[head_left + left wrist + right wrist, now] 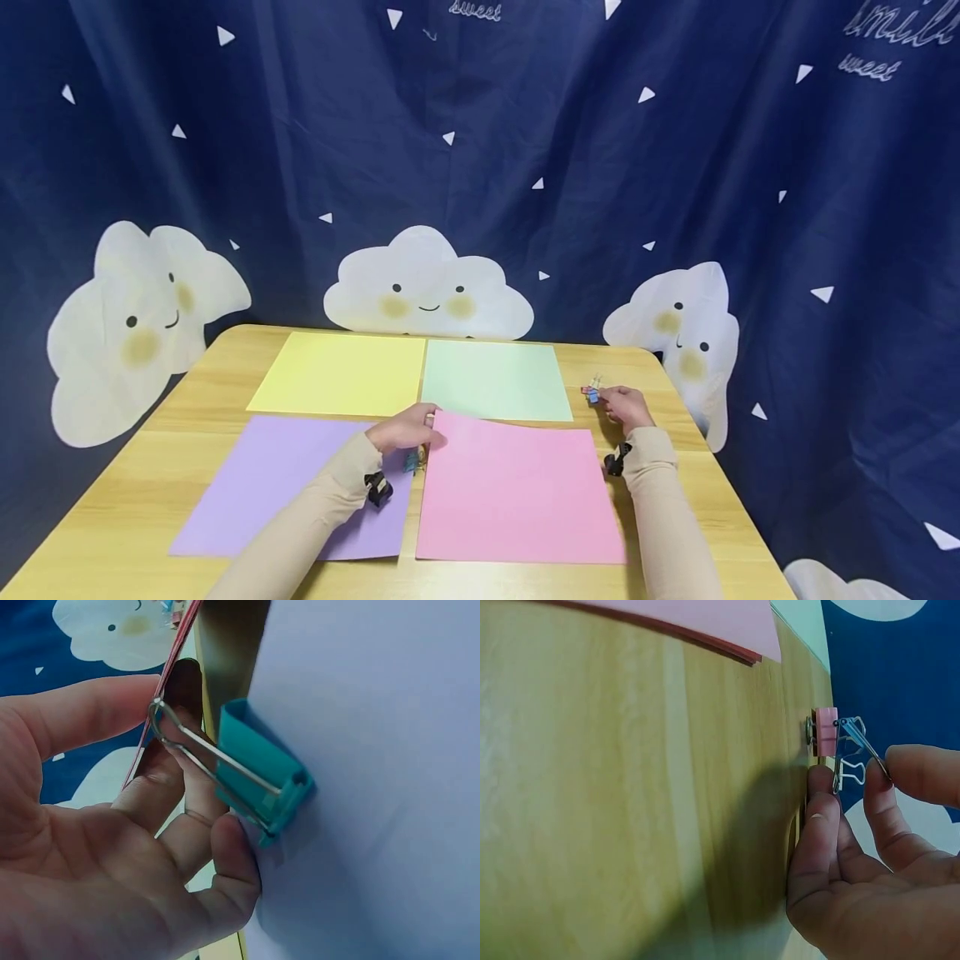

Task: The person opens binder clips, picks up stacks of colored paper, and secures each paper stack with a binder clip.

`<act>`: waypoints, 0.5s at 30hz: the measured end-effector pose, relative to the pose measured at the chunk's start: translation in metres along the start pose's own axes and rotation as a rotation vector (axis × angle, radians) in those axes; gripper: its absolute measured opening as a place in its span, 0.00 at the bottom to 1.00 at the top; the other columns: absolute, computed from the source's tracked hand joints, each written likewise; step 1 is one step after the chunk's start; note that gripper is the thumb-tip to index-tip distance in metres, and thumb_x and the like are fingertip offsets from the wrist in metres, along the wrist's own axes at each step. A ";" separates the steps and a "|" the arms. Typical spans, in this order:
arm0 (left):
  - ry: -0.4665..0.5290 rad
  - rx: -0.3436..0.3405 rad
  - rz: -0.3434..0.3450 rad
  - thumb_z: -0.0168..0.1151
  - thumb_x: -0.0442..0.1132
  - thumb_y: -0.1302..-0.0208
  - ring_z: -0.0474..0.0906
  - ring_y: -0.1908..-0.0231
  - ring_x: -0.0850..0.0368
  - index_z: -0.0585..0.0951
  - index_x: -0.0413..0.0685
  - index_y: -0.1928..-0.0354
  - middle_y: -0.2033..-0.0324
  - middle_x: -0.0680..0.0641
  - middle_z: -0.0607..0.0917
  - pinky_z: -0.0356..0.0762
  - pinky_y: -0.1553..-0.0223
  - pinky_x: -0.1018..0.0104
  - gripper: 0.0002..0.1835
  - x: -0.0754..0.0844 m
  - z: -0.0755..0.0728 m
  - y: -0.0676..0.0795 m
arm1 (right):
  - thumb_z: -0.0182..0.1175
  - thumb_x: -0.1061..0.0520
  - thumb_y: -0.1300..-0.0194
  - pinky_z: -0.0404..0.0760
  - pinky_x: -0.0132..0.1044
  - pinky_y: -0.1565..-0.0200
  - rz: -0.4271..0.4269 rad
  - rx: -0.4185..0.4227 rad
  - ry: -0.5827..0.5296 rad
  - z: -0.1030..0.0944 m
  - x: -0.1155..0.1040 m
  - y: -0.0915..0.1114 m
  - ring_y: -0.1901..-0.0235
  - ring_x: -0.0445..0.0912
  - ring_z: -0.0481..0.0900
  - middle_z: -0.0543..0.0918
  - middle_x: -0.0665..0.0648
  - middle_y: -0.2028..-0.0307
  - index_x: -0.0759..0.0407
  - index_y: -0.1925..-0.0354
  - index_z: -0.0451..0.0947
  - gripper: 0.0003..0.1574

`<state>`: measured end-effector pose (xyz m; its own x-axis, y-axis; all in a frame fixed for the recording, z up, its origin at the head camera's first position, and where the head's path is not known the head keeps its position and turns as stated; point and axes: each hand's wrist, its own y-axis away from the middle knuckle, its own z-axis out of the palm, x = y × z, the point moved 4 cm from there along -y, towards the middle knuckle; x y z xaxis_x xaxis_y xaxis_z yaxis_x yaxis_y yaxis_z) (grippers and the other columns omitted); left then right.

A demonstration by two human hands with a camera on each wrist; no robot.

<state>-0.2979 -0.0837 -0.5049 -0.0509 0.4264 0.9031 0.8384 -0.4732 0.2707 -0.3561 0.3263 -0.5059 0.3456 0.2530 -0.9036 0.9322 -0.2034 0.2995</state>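
Observation:
My left hand [403, 430] pinches the upper left corner of the pink paper stack [517, 500], lifting that corner slightly. In the left wrist view a teal binder clip [259, 761] is beside those fingers, its wire handle overlapping the paper's edge and its body over the purple paper [390, 750]. Farther right, my right hand [626, 407] pinches the wire handle of a blue binder clip [850, 733] between thumb and finger. A pink binder clip [826, 731] and a whitish clip handle [853, 772] show right beside it.
Behind the pink and purple stacks lie yellow paper [341, 375] on the left and mint green paper [495, 379] on the right. All rest on a wooden table [112, 492]. A navy curtain [480, 100] with cloud prints hangs behind the table's far edge.

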 end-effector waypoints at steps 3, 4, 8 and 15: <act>-0.012 0.010 -0.021 0.65 0.34 0.37 0.84 0.57 0.56 0.62 0.24 0.29 0.53 0.39 0.88 0.84 0.46 0.59 0.38 -0.001 -0.001 -0.002 | 0.55 0.57 0.23 0.76 0.27 0.72 -0.010 0.003 -0.002 0.000 0.001 -0.002 0.76 0.37 0.72 0.79 0.48 0.73 0.71 0.49 0.75 0.16; -0.015 0.014 -0.029 0.65 0.34 0.37 0.84 0.57 0.55 0.61 0.23 0.28 0.53 0.38 0.88 0.84 0.45 0.57 0.39 -0.001 -0.002 -0.003 | 0.55 0.57 0.23 0.76 0.27 0.72 -0.013 0.002 -0.002 0.000 0.002 -0.003 0.76 0.37 0.72 0.79 0.48 0.73 0.70 0.50 0.75 0.15; -0.023 0.027 -0.042 0.66 0.36 0.37 0.85 0.50 0.47 0.57 0.20 0.27 0.48 0.34 0.87 0.82 0.38 0.49 0.44 -0.001 -0.004 -0.005 | 0.56 0.58 0.24 0.76 0.27 0.73 -0.020 -0.014 -0.013 0.001 0.004 -0.006 0.78 0.36 0.71 0.80 0.47 0.73 0.68 0.54 0.76 0.12; -0.014 0.059 -0.015 0.74 0.34 0.45 0.80 0.56 0.50 0.67 0.20 0.32 0.58 0.40 0.84 0.80 0.42 0.56 0.42 0.010 -0.002 -0.003 | 0.56 0.57 0.23 0.77 0.27 0.72 -0.019 -0.007 -0.008 -0.001 0.004 -0.006 0.77 0.37 0.72 0.78 0.48 0.73 0.69 0.51 0.77 0.14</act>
<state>-0.3026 -0.0796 -0.4961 -0.0563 0.4441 0.8942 0.8683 -0.4203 0.2634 -0.3603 0.3291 -0.5111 0.3266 0.2494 -0.9117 0.9394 -0.1919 0.2840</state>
